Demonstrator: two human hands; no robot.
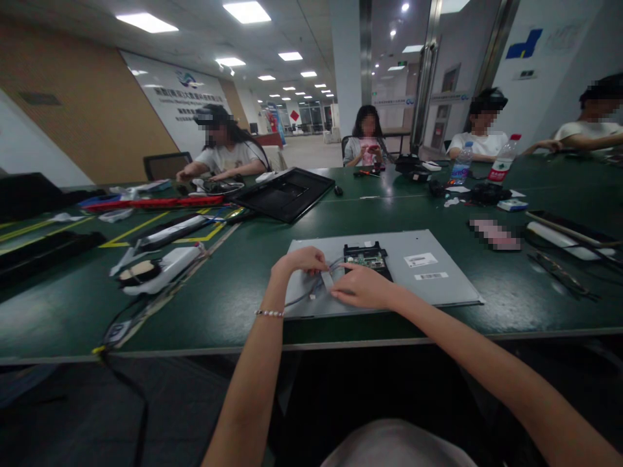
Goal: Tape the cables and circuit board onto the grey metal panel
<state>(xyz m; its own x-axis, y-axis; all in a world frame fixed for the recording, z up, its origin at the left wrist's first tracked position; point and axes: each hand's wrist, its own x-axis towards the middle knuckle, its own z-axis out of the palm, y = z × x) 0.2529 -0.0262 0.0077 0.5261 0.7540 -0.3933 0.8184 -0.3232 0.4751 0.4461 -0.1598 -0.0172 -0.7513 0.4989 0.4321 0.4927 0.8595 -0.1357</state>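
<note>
One grey panel (399,250), lying flat on the near middle of the green table (389,211), labelled side up. I have the head view only, from my remote seat.

Progress, my judgement: mid-work. The board side is exposed and within reach of both hands; that much is done. Unsettled: the cables (302,299) lie loose across the panel's left part, and a pale strip (328,280) sits between the hands, apparently not pressed down along its length. Whether the cables are plugged in at the board end I can't make out; fingers cover that spot.

Hands: close together, near the panel's middle. The left hand (309,259) has thumb and fingers pinched, I think on the strip's far end. The right hand (363,287) comes in from the right, index extended toward the cables, other fingers curled by the strip; whether it grips anything I can't tell.

Panel's look: plain, dull metallic back, dark along the near right edge. A black bracket (363,248) stands on its far middle, green circuit board (372,261) beside it, partly behind the right hand. Two white labels (421,259) on the right part, one nearer than the other. Small white connector (312,297) near the cables, left of the strip. A black housing (287,194) with a recessed middle rests beyond, far left.
</note>
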